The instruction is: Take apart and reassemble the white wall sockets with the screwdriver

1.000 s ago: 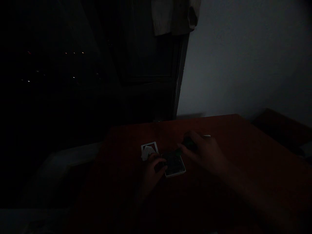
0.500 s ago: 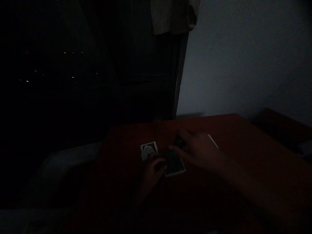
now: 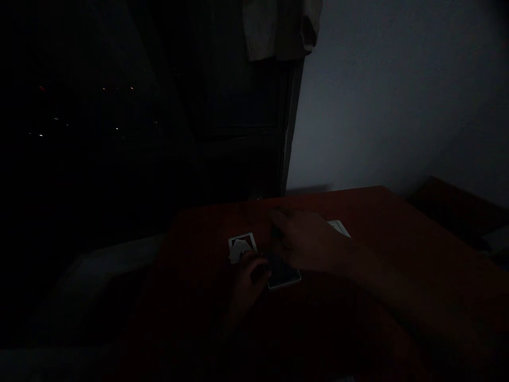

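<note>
In very dim light, a dark flat rectangle with a white edge [image 3: 283, 278] lies on the reddish-brown table [image 3: 207, 313]. At its left edge is my left hand [image 3: 248, 278], with curled thumb and fingers gripping it. My right hand [image 3: 308, 239] is closed above its far side, and its palm and wrist hide part of it. Inside those fingers is a small dark green object, now mostly hidden; its kind cannot be made out. Just beyond my left fingers rests a white-framed piece with pale paper-like scraps [image 3: 239, 248] on it.
Another white-edged flat piece [image 3: 339, 228] lies behind my right wrist, partly covered. A pale wall [image 3: 389, 106] rises behind the table, beside a dark window or door frame [image 3: 290, 132] with cloth [image 3: 278, 29] hanging at the top. Small lights show at left.
My right hand has moved left over the dark rectangle, carrying the green object, which has become harder to see. More of the white-edged piece behind the wrist shows. My left hand stays put.
</note>
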{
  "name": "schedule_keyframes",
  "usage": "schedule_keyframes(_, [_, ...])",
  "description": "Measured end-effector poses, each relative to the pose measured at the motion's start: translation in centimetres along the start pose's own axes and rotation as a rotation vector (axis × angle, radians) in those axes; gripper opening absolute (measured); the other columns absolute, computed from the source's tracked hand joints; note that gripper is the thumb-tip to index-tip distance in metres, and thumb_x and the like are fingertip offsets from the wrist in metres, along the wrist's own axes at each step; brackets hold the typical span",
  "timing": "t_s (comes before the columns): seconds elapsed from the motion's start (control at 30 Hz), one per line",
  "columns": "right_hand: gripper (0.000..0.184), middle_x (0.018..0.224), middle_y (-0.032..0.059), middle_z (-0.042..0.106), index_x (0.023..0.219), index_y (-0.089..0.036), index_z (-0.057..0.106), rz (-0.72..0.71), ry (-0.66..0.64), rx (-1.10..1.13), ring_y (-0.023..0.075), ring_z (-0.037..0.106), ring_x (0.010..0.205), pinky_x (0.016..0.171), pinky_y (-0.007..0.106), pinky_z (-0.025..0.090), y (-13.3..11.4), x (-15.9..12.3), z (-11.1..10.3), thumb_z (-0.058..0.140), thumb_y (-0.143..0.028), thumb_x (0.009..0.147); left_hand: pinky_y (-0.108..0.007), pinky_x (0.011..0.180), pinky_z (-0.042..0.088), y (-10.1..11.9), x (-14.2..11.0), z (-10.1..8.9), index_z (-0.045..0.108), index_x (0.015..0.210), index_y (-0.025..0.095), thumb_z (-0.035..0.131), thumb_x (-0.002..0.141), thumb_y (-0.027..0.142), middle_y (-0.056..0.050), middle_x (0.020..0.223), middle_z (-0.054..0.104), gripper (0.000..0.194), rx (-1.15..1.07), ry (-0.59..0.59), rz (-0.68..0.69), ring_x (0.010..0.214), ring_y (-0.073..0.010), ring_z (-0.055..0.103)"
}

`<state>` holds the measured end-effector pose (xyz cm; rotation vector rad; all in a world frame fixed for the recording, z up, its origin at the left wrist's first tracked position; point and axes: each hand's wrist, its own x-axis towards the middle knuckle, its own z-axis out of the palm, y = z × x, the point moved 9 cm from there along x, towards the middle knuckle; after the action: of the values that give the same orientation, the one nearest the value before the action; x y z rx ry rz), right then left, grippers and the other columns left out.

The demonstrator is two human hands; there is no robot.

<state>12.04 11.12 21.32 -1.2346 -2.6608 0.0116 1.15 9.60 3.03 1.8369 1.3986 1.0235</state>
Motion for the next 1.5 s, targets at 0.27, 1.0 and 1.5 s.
schedule_keyframes(0.27, [0.024,0.086,0.0065,0.068,0.099,-0.02,0.059,0.001,0.032,-0.073,0.0188,0.063,0.064,0.051,0.027,0.032,0.0,0.3,0.1,0.048,-0.039,0.091,-0.046,0.105,0.039,0.8,-0.4,0.7,0.053,0.125,0.027,0.072,0.074,0.026,-0.009,0.137,0.049,0.055,-0.006,-0.078,0.028,0.125,-0.0283,0.046])
schedule_keyframes(1.0, [0.024,0.103,0.0095,0.065,0.11,-0.018,0.056,-0.048,-0.07,0.016,0.0214,0.065,0.084,0.063,0.029,0.043,-0.3,0.7,0.4,0.049,-0.028,0.089,-0.044,0.104,0.04,-0.2,-0.4,1.1,0.054,0.126,0.025,0.074,0.072,0.033,-0.009,0.138,0.047,0.058,-0.072,-0.096,-0.004,0.127,-0.0291,0.045])
schedule_keyframes(1.5, [0.03,0.096,0.0098,0.067,0.109,-0.019,0.055,-0.012,-0.04,-0.045,0.0226,0.066,0.076,0.059,0.029,0.04,0.3,0.9,0.6,0.041,-0.041,0.094,-0.045,0.106,0.038,0.0,-0.5,0.8,0.054,0.126,0.024,0.073,0.073,0.033,-0.01,0.138,0.047,0.058,-0.069,-0.107,0.0,0.127,-0.0287,0.045])
